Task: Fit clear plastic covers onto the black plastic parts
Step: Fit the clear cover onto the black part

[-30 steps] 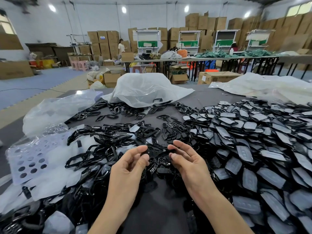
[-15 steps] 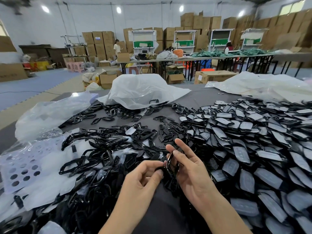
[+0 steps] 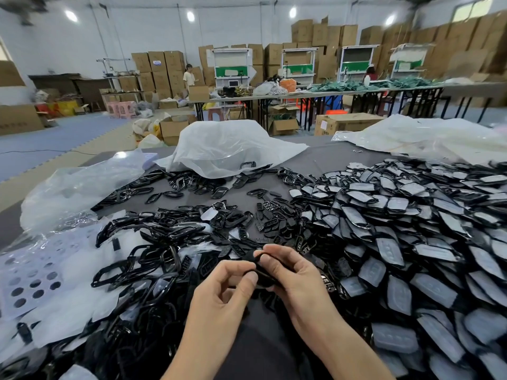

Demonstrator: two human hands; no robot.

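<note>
The left hand [image 3: 225, 294] and right hand [image 3: 293, 272] have come together and now pinch one black part [image 3: 264, 273] between them, the pile [image 3: 175, 242] just beyond; fitting can probably start.

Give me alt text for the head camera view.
The left hand and right hand pinch one small black plastic part between them above a dark table. Heaped black frames lie on the left, covered parts on the right; cardboard boxes stack behind.
</note>
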